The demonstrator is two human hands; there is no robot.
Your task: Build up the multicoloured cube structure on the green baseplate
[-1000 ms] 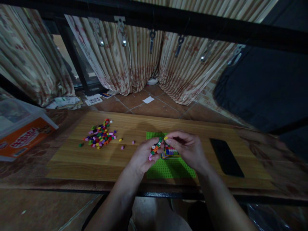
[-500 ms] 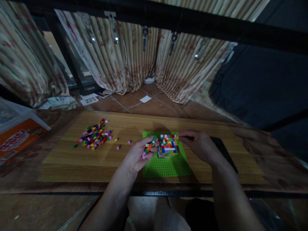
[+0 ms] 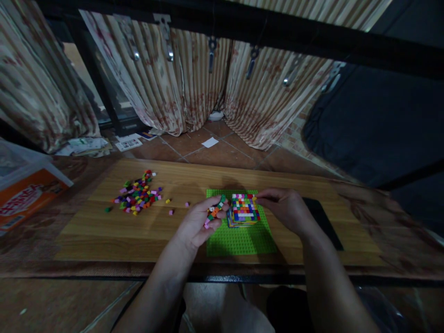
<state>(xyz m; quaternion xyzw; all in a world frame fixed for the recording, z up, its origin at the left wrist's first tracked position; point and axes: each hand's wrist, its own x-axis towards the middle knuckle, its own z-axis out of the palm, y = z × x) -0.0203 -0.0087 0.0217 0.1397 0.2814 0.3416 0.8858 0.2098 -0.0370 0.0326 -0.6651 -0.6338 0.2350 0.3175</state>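
Observation:
A block of many-coloured toy bricks (image 3: 245, 208) stands on the green baseplate (image 3: 239, 244). My left hand (image 3: 203, 219) is curled, palm up, around several small bricks (image 3: 215, 212) in green, orange, white and pink, just left of the block. At the block's back right corner, the thumb and forefinger of my right hand (image 3: 282, 206) are pinched at a small yellow brick (image 3: 255, 199). This brick sits level with the block's top; whether it is pressed down on the studs I cannot tell.
A heap of loose bricks (image 3: 138, 196) lies on the wooden board (image 3: 114, 240) at the left, with a few strays beside it. The dark flat object (image 3: 322, 222) lies right of my right hand. An orange-labelled plastic box (image 3: 31, 194) stands far left.
My right hand has brought the yellow brick slightly down and in against the block's back right corner. My left hand stays in place with its bricks. The view has shifted slightly.

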